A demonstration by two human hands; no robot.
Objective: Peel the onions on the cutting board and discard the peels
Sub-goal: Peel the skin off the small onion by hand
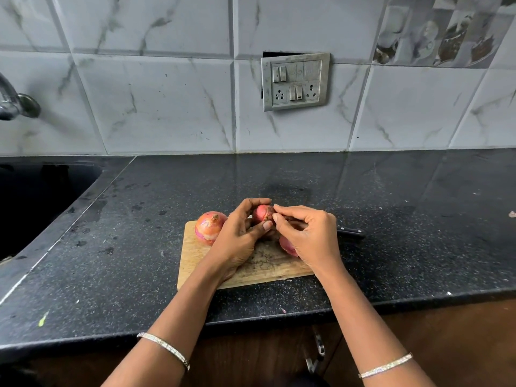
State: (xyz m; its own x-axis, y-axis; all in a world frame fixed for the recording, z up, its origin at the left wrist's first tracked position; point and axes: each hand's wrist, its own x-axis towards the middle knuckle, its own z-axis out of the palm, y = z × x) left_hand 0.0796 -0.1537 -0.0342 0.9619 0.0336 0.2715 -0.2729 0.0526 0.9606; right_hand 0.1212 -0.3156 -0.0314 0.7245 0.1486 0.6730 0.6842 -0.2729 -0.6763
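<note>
Two hands point(237, 236) point(310, 236) around papery onion point(262, 213)

Two bare forearms in view, no sleeves anywhere down to the bottom edge. On the left wrist, a thin silvery metal bangle point(164, 348), pale and finely patterned along its band. On the right wrist, a matching thin silvery metal bangle point(386, 365), same slim width, same glinting texture. Fingernails are short and plain, unpainted. No rings or watch show on the fingers.
</note>
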